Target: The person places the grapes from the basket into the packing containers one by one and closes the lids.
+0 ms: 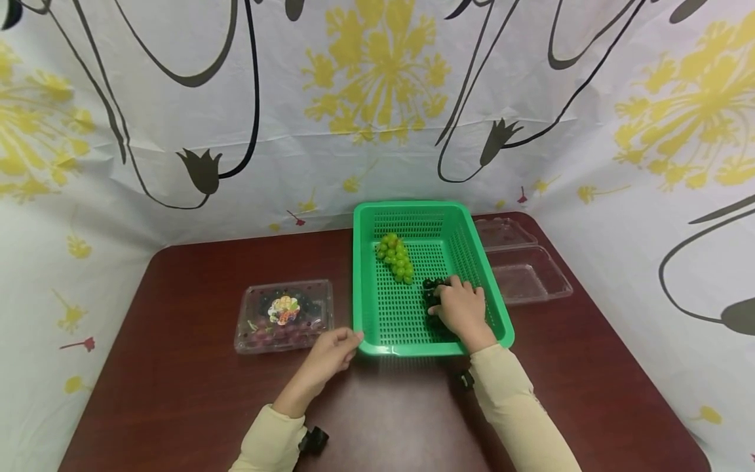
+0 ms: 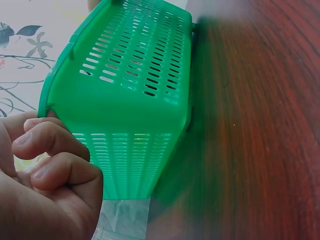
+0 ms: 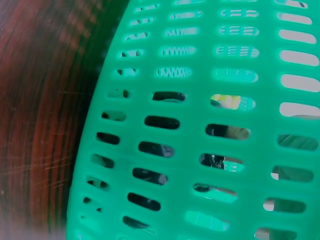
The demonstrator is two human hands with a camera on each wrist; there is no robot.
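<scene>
A green plastic basket (image 1: 367,288) with slotted walls stands on the dark wooden table. My left hand (image 1: 331,354) pinches its rim at the near left corner; in the left wrist view the thumb and index finger meet the rim and the other fingers curl. My right hand (image 1: 463,308) reaches inside, thumb and fingers around a bunch of black grapes (image 1: 429,295) on the basket floor, partly hidden under the hand. A bunch of green grapes (image 1: 395,257) lies toward the back left of the basket. The right wrist view is filled by the slotted basket wall (image 3: 190,150).
Left of the basket sits a closed clear plastic box (image 1: 250,328) with dark and red grapes and a fruit label. Behind on the right lies an opened clear plastic container (image 1: 525,275). A patterned cloth (image 1: 283,157) hangs behind the table (image 1: 177,380).
</scene>
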